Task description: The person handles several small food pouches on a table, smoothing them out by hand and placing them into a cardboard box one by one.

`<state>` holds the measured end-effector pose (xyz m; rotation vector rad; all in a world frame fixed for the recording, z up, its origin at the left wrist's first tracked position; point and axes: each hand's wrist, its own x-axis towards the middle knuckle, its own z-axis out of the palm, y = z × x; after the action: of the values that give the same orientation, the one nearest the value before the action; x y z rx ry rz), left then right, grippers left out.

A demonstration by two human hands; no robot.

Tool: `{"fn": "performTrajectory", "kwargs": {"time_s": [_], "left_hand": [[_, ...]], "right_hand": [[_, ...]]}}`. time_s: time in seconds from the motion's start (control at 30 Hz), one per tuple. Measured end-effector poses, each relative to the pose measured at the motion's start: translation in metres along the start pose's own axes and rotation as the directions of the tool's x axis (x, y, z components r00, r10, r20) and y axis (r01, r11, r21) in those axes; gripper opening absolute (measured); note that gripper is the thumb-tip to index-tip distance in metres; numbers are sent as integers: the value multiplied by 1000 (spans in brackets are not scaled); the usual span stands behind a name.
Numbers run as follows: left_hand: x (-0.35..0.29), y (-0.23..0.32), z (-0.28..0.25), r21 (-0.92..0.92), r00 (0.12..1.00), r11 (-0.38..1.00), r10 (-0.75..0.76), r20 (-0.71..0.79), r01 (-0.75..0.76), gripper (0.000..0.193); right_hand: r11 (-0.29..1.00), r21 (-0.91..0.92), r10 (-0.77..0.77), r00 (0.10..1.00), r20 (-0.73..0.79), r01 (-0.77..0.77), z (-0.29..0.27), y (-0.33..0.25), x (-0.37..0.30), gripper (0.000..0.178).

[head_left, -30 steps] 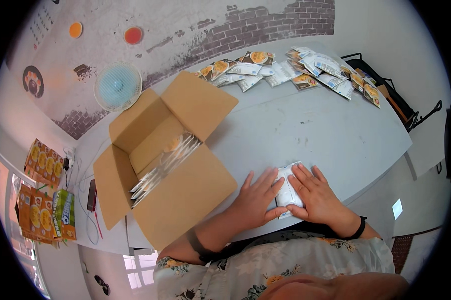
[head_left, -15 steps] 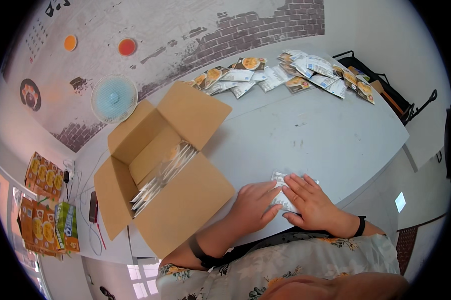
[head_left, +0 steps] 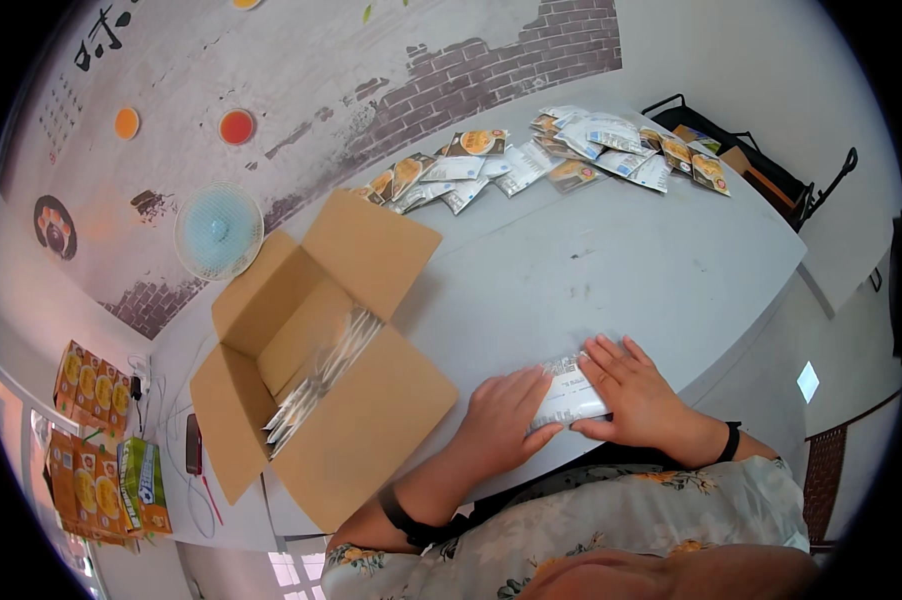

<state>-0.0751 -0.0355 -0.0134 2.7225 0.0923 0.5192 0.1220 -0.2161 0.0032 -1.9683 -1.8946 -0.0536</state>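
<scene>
A silvery-white sachet (head_left: 568,393) with printing on its upper face lies flat on the table in front of me. My left hand (head_left: 503,412) rests along its left side, fingers stretched out and thumb by the near edge. Across from it, my right hand (head_left: 633,396) lies on the sachet's right side with the fingers extended and slightly spread. Both hands touch the sachet, and its middle shows between them. Left of my hands stands an open cardboard box (head_left: 366,420), with a row of similar sachets (head_left: 326,385) upright inside.
Along the table's far side lies a loose heap of sachets (head_left: 571,145), some showing brown and yellow fronts. A blue fan (head_left: 218,230) stands behind the box. At far left are a phone (head_left: 193,444), cables and orange packages (head_left: 89,485). A black cart (head_left: 751,160) stands beyond the right corner.
My hands have moved apart toward the sachet's two sides, uncovering more of its face. The whole view has shifted slightly.
</scene>
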Motion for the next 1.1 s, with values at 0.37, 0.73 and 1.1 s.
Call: {"fn": "performTrajectory", "kwargs": {"time_s": [0.37, 0.73, 1.1], "left_hand": [[3, 5, 0, 79, 988, 995, 50, 143, -62, 73], [4, 8, 1, 117, 976, 992, 12, 216, -38, 79], [-2, 12, 3, 151, 970, 988, -2, 241, -36, 75]], "right_hand": [[994, 89, -65, 998, 2, 64, 6, 4, -3, 83], [988, 93, -127, 992, 17, 125, 7, 0, 4, 85], [987, 56, -149, 988, -34, 151, 7, 0, 0, 83]]}}
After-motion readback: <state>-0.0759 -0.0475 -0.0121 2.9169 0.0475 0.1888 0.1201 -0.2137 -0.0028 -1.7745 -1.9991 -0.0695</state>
